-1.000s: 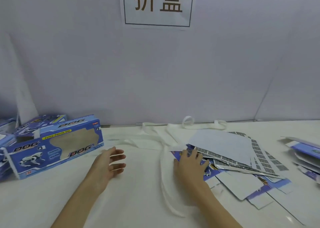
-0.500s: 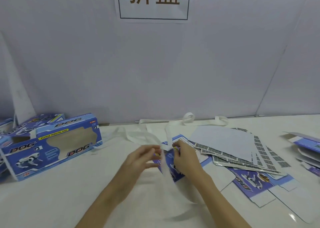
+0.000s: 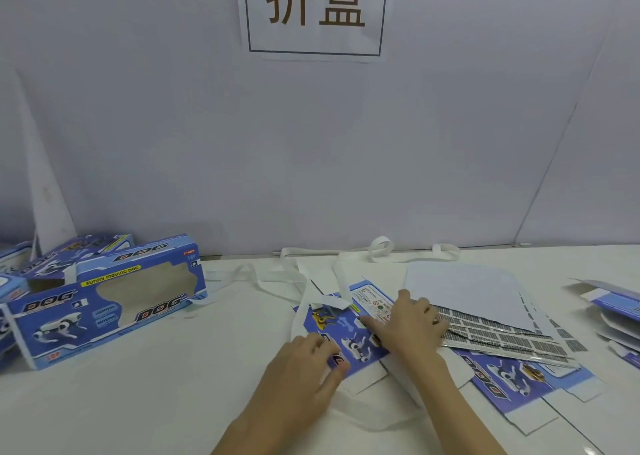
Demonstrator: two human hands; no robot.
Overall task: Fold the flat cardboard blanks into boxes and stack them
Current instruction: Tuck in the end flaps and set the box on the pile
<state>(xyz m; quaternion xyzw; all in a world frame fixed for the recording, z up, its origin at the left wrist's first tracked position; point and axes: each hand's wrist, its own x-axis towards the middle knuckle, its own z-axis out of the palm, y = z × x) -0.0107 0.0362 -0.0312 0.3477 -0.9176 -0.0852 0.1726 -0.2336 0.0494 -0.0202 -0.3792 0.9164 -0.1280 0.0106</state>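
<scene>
Both forearms reach forward from the bottom edge, bare to the wrist; the left hand [image 3: 304, 361] lies palm down, fingers bent, fingertips pressed down near the right hand; the right hand [image 3: 408, 323] lies palm down a little farther forward, fingers spread and fairly straight, thumb pointing left; the hands are close but apart.

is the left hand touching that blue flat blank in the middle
Touching. The head view shows the left hand with its fingertips lying on the near left corner of the blue flat blank; no gap shows between them.
</scene>
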